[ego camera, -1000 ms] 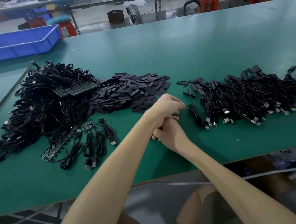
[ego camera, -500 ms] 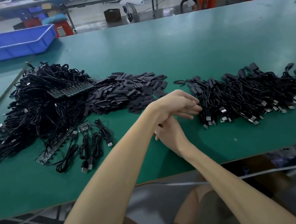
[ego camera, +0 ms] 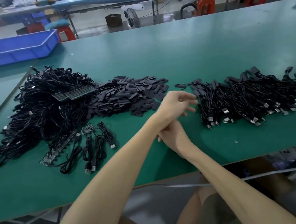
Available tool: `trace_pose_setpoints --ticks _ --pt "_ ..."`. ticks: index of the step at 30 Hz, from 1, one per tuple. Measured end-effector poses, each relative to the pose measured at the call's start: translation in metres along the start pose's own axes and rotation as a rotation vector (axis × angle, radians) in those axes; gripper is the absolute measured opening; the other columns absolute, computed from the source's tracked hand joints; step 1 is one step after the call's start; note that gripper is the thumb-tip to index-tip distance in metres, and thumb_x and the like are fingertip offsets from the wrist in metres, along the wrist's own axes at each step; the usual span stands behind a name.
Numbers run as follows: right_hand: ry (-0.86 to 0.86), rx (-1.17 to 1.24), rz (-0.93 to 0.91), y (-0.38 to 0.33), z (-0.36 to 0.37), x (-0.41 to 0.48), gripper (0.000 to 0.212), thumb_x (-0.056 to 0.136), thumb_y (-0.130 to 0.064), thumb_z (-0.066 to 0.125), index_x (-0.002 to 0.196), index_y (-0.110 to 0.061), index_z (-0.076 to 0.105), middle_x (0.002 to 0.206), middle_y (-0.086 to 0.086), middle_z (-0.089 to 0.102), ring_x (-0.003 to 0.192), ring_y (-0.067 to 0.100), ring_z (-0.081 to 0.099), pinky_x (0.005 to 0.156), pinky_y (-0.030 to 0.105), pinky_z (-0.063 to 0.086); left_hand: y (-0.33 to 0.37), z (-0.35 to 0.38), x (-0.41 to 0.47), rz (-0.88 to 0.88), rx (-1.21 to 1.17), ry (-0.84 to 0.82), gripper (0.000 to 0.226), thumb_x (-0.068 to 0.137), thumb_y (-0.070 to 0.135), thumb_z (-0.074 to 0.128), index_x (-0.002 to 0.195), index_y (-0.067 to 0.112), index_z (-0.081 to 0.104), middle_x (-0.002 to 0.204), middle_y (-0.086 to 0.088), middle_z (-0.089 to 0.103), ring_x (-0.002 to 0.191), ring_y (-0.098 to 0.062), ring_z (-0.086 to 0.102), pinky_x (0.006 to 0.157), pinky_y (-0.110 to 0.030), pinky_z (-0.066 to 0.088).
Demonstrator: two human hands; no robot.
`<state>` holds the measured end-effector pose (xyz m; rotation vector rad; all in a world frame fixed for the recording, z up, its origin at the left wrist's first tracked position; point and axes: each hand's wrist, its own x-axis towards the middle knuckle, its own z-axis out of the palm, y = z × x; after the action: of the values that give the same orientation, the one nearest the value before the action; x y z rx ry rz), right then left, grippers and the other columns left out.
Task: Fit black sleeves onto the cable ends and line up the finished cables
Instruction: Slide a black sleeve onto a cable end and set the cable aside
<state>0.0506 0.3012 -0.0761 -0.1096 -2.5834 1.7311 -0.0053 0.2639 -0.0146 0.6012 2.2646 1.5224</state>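
Hovering beside finished cables (ego camera: 253, 99), left hand (ego camera: 176, 105) fingers loose; right hand (ego camera: 173, 137): cannot tell.

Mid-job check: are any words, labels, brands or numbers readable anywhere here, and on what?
None can be read.
Circuit board strips on the cable pile: any markings are too small.
Blue crate: no label showing.
Dark box in the background: blurred, nothing legible.

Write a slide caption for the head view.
Left hand open over right hand, between loose black sleeves and finished cables on green table.
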Motion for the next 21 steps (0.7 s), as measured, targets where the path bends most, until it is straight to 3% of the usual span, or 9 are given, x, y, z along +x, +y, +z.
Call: trace_pose_setpoints --ticks 3,6,10,12,14,16,19,21 --pt "0.005 0.044 -0.067 -0.002 0.0 -0.004 0.039 0.095 0.0 0.052 0.061 -0.016 0.062 0.054 -0.006 0.064 0.048 0.002 0.054 0.056 0.02 0.043 -0.008 -0.021 -0.019 0.093 -0.047 0.194 0.036 0.096 -0.011 0.043 0.113 0.004 0.071 0.103 -0.005 0.077 0.087 -0.018 0.075 0.076 -0.03 0.059" --pt "-0.025 0.11 -0.118 -0.001 0.0 -0.004 0.028 0.103 -0.012 0.056 0.08 -0.012 0.073 0.073 0.006 0.072 0.061 0.01 0.06 0.058 0.026 0.048 -0.023 -0.057 -0.042 0.103 0.148 0.323 0.04 0.089 -0.013 0.045 0.105 0.01 0.074 0.096 0.0 0.076 0.085 -0.015 0.073 0.081 -0.027 0.057" --pt "-0.023 0.021 -0.153 0.0 0.002 -0.004 0.025 0.105 -0.018 0.055 0.094 -0.013 0.078 0.076 -0.002 0.074 0.062 0.003 0.063 0.057 0.021 0.05 -0.046 -0.118 -0.07 -0.216 0.756 0.444 0.012 0.096 0.012 0.057 0.106 0.008 0.061 0.113 -0.011 0.064 0.098 -0.027 0.062 0.082 -0.04 0.051" --pt "-0.031 0.028 -0.151 0.0 0.003 -0.005 0.025 0.105 -0.02 0.056 0.095 -0.014 0.078 0.076 -0.003 0.074 0.062 0.002 0.062 0.058 0.019 0.05 -0.054 -0.139 -0.083 -0.481 0.947 0.382 0.03 0.1 0.03 0.061 0.107 0.004 0.047 0.126 -0.021 0.051 0.098 -0.035 0.055 0.075 -0.042 0.045" --pt "-0.037 0.029 -0.154 0.001 0.002 -0.005 0.025 0.105 -0.021 0.056 0.094 -0.015 0.078 0.075 -0.004 0.074 0.063 0.002 0.062 0.059 0.019 0.05 -0.059 -0.149 -0.093 -0.64 1.0 0.276 0.046 0.099 0.045 0.061 0.107 0.004 0.042 0.129 -0.022 0.043 0.088 -0.034 0.054 0.068 -0.04 0.044" --pt "-0.038 0.022 -0.158 0.001 0.001 -0.004 0.024 0.105 -0.022 0.057 0.094 -0.016 0.078 0.074 -0.005 0.074 0.064 0.002 0.063 0.06 0.019 0.05 -0.066 -0.152 -0.097 -0.646 0.989 0.237 0.049 0.097 0.051 0.06 0.092 0.006 0.044 0.108 -0.016 0.045 0.071 -0.027 0.052 0.058 -0.034 0.04" --pt "-0.038 0.009 -0.161 0.0 0.001 -0.004 0.024 0.104 -0.023 0.058 0.094 -0.017 0.078 0.074 -0.006 0.074 0.064 0.001 0.063 0.061 0.019 0.051 -0.07 -0.152 -0.097 -0.559 0.851 0.292 0.048 0.095 0.038 0.069 0.072 0.009 0.039 0.071 -0.006 0.046 0.055 -0.022 0.04 0.05 -0.03 0.03" --pt "-0.037 0.009 -0.161 0.001 0.001 -0.005 0.023 0.104 -0.023 0.058 0.094 -0.018 0.078 0.075 -0.006 0.074 0.064 0.001 0.064 0.061 0.02 0.052 -0.068 -0.148 -0.095 -0.518 0.768 0.318 0.035 0.092 0.026 0.071 0.077 0.008 0.046 0.072 -0.007 0.052 0.061 -0.025 0.047 0.055 -0.033 0.037"
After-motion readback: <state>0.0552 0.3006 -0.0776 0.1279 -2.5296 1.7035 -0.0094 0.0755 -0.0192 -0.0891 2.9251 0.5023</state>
